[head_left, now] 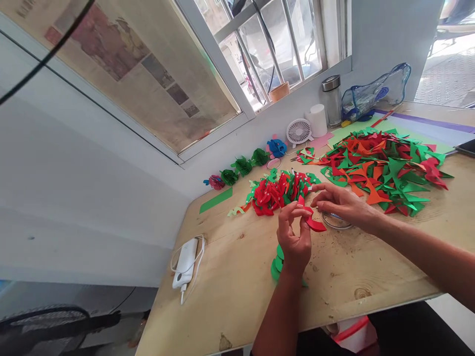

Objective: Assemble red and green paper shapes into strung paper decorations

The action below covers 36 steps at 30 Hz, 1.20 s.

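Observation:
In front of me my left hand (295, 237) pinches a curved red paper cutout (314, 225) between thumb and fingers. My right hand (343, 205) is close by on its right, fingers curled together; a small whitish bit shows near its fingertips, too small to name. Under the right hand lies a ring-shaped roll (337, 226), partly covered. Green paper cutouts (276, 264) rest on the table behind my left wrist. Just past both hands is a heap of red folded paper pieces (269, 195) mixed with green ones.
Red, green and orange paper scraps (386, 170) pile up at the right. Along the wall stand green paper balls (243, 166), a small white fan (299, 131) and a glass bottle (332, 101). A white power bank (185, 262) with its cable lies left on the wooden table (230, 282).

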Each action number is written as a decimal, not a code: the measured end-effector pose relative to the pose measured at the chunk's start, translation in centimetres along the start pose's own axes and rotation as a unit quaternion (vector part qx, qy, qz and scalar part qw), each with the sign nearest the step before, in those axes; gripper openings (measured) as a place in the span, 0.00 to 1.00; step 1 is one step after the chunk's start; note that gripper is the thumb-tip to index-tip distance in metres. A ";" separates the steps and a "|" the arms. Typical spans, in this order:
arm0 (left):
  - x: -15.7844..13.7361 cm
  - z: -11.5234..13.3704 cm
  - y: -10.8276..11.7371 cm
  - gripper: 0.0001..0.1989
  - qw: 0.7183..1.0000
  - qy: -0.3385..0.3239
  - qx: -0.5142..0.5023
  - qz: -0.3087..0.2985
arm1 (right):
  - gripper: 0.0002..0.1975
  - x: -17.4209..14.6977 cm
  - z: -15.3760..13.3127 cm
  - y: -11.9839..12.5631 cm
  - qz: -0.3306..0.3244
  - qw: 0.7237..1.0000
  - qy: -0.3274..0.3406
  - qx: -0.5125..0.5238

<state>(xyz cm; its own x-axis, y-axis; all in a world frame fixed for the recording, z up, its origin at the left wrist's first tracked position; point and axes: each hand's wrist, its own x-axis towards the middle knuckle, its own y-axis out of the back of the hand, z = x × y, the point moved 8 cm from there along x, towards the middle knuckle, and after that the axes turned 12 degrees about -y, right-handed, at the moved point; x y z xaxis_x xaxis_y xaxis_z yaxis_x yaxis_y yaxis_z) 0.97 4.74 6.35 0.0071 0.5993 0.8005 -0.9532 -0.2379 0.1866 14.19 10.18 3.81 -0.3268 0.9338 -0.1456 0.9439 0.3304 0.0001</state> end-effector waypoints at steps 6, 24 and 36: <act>-0.5 0.3 -0.8 0.20 0.999 -0.027 0.005 -0.029 | 0.24 0.5 0.8 -0.5 -0.023 1.000 0.007 0.020; -0.5 -0.5 0.2 0.17 0.999 0.029 0.023 0.032 | 0.31 0.3 1.3 0.1 -0.014 0.995 -0.033 0.098; -1.3 -2.1 -1.7 0.26 0.990 0.136 -0.030 -0.012 | 0.34 0.3 0.8 0.0 -0.003 0.997 -0.027 0.078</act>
<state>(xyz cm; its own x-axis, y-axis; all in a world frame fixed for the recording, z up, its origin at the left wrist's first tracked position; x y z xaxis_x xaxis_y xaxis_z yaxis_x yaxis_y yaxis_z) 1.99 5.96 3.83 -0.0439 0.7900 0.6116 -0.9699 -0.1804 0.1634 14.16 10.38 3.01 -0.3329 0.9219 -0.1980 0.9394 0.3060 -0.1544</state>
